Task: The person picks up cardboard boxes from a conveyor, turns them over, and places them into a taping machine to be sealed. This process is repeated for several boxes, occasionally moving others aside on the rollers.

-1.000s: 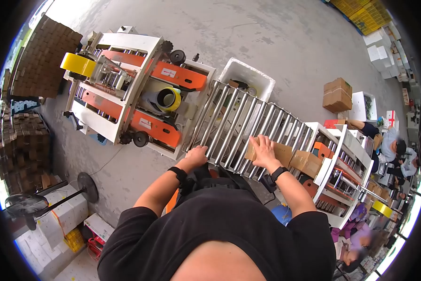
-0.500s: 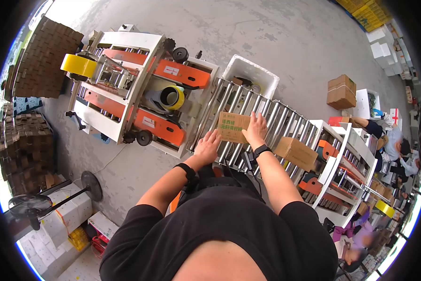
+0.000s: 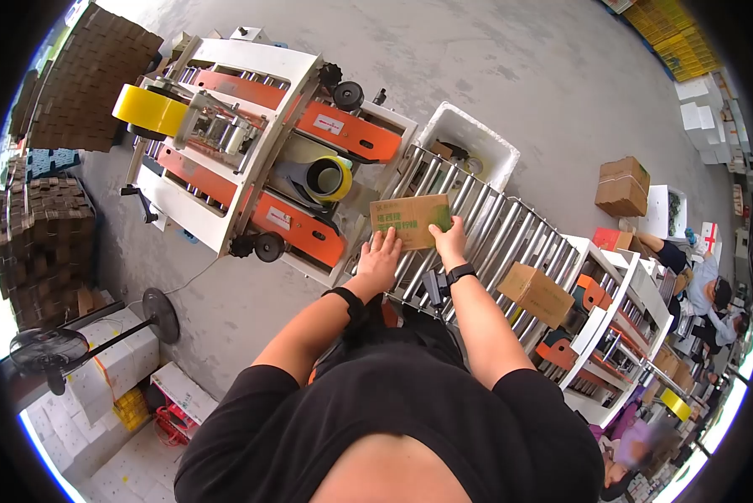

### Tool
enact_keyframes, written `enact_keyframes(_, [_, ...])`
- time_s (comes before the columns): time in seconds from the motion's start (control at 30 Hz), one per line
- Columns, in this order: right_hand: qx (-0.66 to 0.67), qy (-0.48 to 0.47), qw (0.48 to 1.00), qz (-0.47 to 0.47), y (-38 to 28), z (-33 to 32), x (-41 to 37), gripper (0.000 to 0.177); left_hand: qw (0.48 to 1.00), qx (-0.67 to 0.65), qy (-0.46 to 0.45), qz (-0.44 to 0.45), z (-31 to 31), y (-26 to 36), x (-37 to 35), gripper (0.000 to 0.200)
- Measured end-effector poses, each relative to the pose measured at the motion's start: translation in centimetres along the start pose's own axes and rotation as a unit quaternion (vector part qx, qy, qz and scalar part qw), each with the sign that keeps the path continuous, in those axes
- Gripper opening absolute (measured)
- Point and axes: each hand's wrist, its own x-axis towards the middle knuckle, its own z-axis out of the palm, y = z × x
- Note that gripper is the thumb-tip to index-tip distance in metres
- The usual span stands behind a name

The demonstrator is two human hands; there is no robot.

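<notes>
A small brown cardboard box with green printing lies over the metal roller conveyor, near the end of a carton taping machine. My left hand is open, with its outstretched fingers laid against the box's near edge towards the left. Gripping the right end of the box is my right hand, its thumb on the printed face and its other fingers partly hidden. A wide roll of yellow tape sits between the machine's orange side belts, left of the box.
A second cardboard box rests further right on the rollers, before another taping machine. A white foam bin stands behind the conveyor. Flattened cartons and a fan are at the left. Several people sit at the far right.
The box has moved left along the rollers towards the nearer taping machine, with both hands following it. The whole view has shifted slightly.
</notes>
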Motion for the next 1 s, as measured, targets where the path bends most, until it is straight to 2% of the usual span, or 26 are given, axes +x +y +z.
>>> enact_keyframes(0.17, [-0.061, 0.024, 0.986, -0.155, -5.1, 5.5, 1.6, 0.054, 0.995, -0.036, 0.032, -0.082, -1.1, -2.8, -0.6, 0.069])
enact_keyframes(0.27, [-0.069, -0.013, 0.966, -0.248, -8.3, 7.8, 2.3, 0.055, 0.987, -0.072, 0.008, -0.145, -2.1, -3.2, -0.3, 0.074])
enact_keyframes(0.3, [-0.085, -0.041, 0.964, -0.248, -9.3, 8.4, 2.3, 0.053, 0.982, -0.089, -0.001, -0.168, -2.4, -3.3, -0.1, 0.075])
enact_keyframes(0.37, [-0.032, -0.072, 0.953, -0.292, -9.5, 9.9, 2.2, 0.055, 0.986, -0.076, 0.029, -0.146, -1.9, -3.5, -0.5, 0.074])
enact_keyframes(0.43, [0.003, -0.064, 0.963, -0.261, -9.5, 10.6, 1.1, 0.055, 0.99, -0.087, 0.053, -0.094, -1.7, -3.6, -1.0, 0.072])
enact_keyframes(0.5, [0.045, -0.066, 0.969, -0.233, -8.3, 10.1, 0.3, 0.054, 0.989, -0.104, 0.067, -0.081, -1.5, -3.1, -1.7, 0.065])
enact_keyframes(0.57, [0.058, -0.06, 0.97, -0.229, -6.0, 7.4, 0.7, 0.051, 0.987, -0.132, 0.055, -0.078, -1.7, -2.8, -2.1, 0.061])
enact_keyframes(0.6, [0.034, -0.041, 0.972, -0.227, -4.5, 5.2, 1.0, 0.051, 0.987, -0.125, 0.071, -0.068, -0.5, -3.1, -2.1, 0.053])
enact_keyframes(0.7, [-0.096, 0.062, 0.963, -0.242, 0.6, -3.7, 1.0, 0.052, 0.99, -0.13, -0.008, -0.059, -0.3, -3.1, -2.1, 0.046])
enact_keyframes(0.73, [-0.138, 0.086, 0.955, -0.248, 3.1, -6.8, 0.9, 0.055, 0.991, -0.119, 0.004, -0.052, 0.2, -2.9, -2.3, 0.038])
enact_keyframes(0.8, [-0.223, 0.101, 0.956, -0.164, 6.8, -13.0, -0.2, 0.071, 0.993, -0.097, -0.049, -0.039, 0.8, -3.0, -2.2, 0.042])
enact_keyframes(0.87, [-0.3, 0.07, 0.948, -0.076, 10.3, -18.5, -1.6, 0.093, 0.991, -0.086, -0.094, -0.04, 0.2, -2.3, -2.3, 0.042])
enact_keyframes(0.9, [-0.336, 0.044, 0.939, -0.054, 12.2, -20.7, -2.3, 0.103, 0.992, -0.09, -0.087, -0.033, 0.6, -2.0, -2.2, 0.039])
enact_keyframes(0.97, [-0.335, -0.039, 0.94, -0.047, 15.1, -23.9, -3.7, 0.117, 0.992, -0.1, -0.073, -0.024, 1.6, -1.7, -2.3, 0.032])
enact_keyframes(1.0, [-0.383, -0.056, 0.921, -0.047, 14.9, -24.4, -3.8, 0.12, 0.993, -0.091, -0.072, -0.017, 1.7, -1.4, -2.2, 0.033])
